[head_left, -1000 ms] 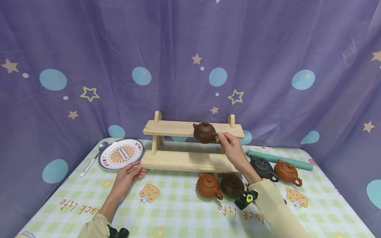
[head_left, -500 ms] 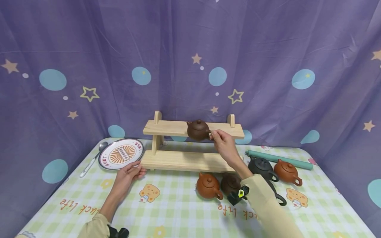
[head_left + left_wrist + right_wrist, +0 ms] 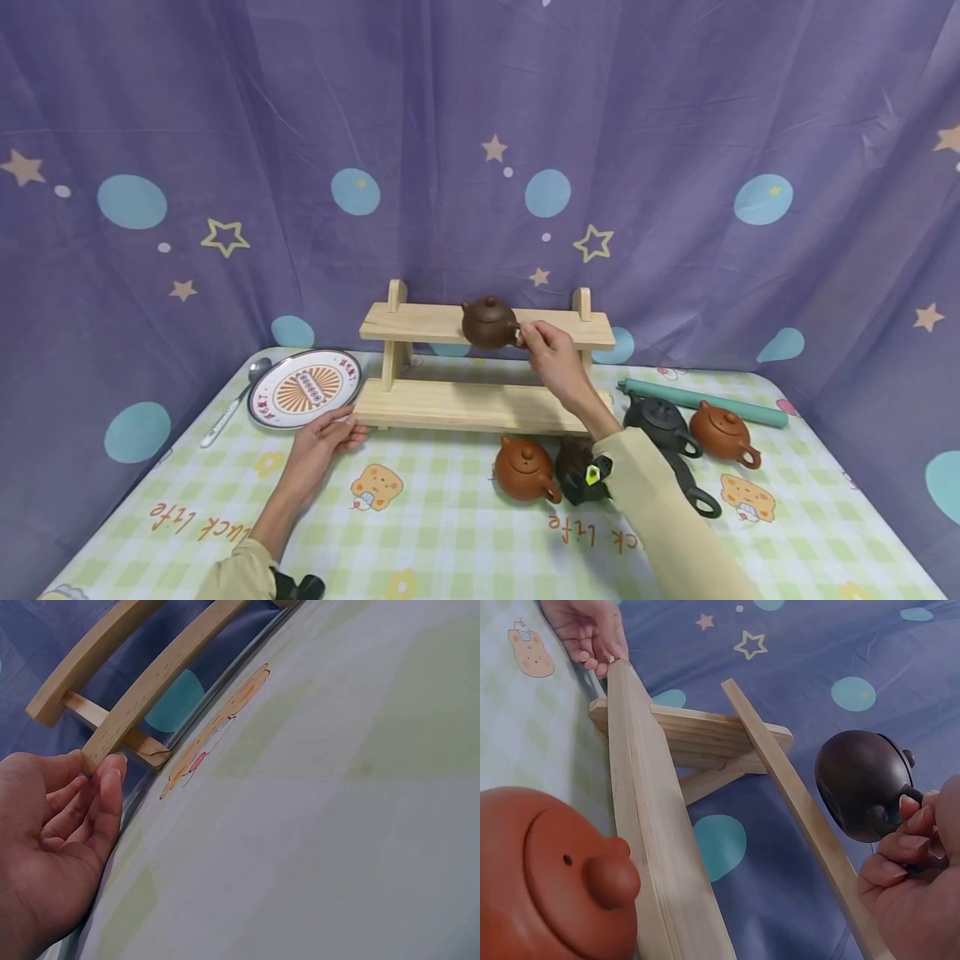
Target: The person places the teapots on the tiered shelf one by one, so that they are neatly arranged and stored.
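By its handle, the right hand (image 3: 558, 362) holds a dark brown teapot (image 3: 489, 322) in front of the upper board of a two-tier wooden rack (image 3: 480, 404). In the right wrist view the teapot (image 3: 864, 784) hangs clear of the upper board (image 3: 795, 802), with the right hand's fingers (image 3: 904, 851) curled round the handle. The left hand (image 3: 313, 458) pinches the left end of the lower board; the left wrist view shows thumb and fingertips on that board's corner (image 3: 112, 739).
An orange teapot (image 3: 525, 469) and a dark one (image 3: 576, 473) stand before the rack. Right of it are a black teapot (image 3: 660, 423), another orange teapot (image 3: 722, 432), a partly covered black handle (image 3: 703, 502) and a green roll (image 3: 705, 402). A plate (image 3: 306, 389) and spoon (image 3: 228, 414) lie left.
The right hand has moved left and slightly up with the dark brown teapot. More of the black handle beside the right sleeve shows. The left hand has stayed on the lower board.
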Demonstrator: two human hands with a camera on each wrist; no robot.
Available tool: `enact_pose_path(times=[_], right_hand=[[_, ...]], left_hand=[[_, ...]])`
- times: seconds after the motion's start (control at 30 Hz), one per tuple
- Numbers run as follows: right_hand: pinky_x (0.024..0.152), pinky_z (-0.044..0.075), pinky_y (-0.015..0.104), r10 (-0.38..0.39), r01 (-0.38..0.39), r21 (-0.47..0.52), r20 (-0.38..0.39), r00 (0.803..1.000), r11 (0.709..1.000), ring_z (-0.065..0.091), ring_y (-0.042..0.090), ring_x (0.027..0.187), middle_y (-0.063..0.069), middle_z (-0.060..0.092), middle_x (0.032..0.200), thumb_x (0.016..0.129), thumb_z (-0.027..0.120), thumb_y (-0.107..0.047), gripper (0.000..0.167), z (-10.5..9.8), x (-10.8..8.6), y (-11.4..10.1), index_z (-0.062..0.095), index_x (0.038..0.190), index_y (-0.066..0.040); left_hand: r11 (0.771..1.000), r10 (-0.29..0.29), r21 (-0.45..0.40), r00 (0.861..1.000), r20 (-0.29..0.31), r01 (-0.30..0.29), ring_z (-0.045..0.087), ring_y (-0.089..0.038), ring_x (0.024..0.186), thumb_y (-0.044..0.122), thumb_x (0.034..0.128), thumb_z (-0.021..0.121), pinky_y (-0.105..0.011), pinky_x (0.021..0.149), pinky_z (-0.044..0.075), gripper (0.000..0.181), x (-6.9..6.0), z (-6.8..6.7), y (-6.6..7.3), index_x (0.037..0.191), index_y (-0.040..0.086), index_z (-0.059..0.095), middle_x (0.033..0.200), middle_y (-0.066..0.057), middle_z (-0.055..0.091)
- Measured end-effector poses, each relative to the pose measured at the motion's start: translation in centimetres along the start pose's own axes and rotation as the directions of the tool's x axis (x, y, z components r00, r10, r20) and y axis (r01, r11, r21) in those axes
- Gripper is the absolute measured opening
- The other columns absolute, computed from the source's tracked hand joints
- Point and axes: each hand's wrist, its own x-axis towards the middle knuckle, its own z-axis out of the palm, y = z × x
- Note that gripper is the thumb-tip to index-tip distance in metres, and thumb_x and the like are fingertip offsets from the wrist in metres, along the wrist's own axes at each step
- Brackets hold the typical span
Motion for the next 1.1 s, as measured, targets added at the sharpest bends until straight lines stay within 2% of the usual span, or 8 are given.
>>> enact_pose_path(times=[0.43, 0.83, 1.1], right_hand=[[0.054, 0.031, 0.024, -0.014, 0.014, 0.013, -0.003, 1.0, 1.0, 0.036, 0.011, 0.056, -0.001, 0.043, 0.065, 0.112, 0.05, -0.019, 0.034, 1.8, 1.4, 0.1, 0.062, 0.095, 0.007], [0.052, 0.031, 0.023, 0.019, -0.017, 0.026, -0.084, 0.996, 1.0, 0.039, 0.009, 0.056, -0.001, 0.045, 0.066, 0.111, 0.05, -0.015, 0.031, 3.3, 2.4, 0.6, 0.062, 0.092, 0.006], [0.054, 0.033, 0.024, 0.013, -0.015, -0.027, -0.093, 0.996, 1.0, 0.041, 0.01, 0.058, 0.0, 0.047, 0.071, 0.111, 0.05, -0.015, 0.03, 4.2, 3.0, 0.8, 0.063, 0.091, 0.003]], left_hand=[[1.0, -0.016, -0.001, 1.0, -0.006, 0.016, 0.071, -0.008, 0.087, 0.01, 0.1101, 0.051, -0.023, 0.083, 0.056, 0.045, -0.1, -0.1, 0.0, 0.149, -0.011, 0.042, 0.103, -0.009, 0.074], [1.0, -0.009, -0.015, 1.0, 0.009, 0.01, 0.071, -0.008, 0.087, 0.01, 0.1102, 0.05, -0.023, 0.083, 0.056, 0.045, 0.0, 0.0, -0.1, 0.149, -0.011, 0.041, 0.103, -0.008, 0.074], [1.0, -0.013, 0.001, 1.0, 0.0, 0.013, 0.071, -0.008, 0.087, 0.01, 0.1101, 0.051, -0.023, 0.083, 0.056, 0.046, 0.0, 0.0, 0.1, 0.149, -0.011, 0.04, 0.103, -0.008, 0.074]])
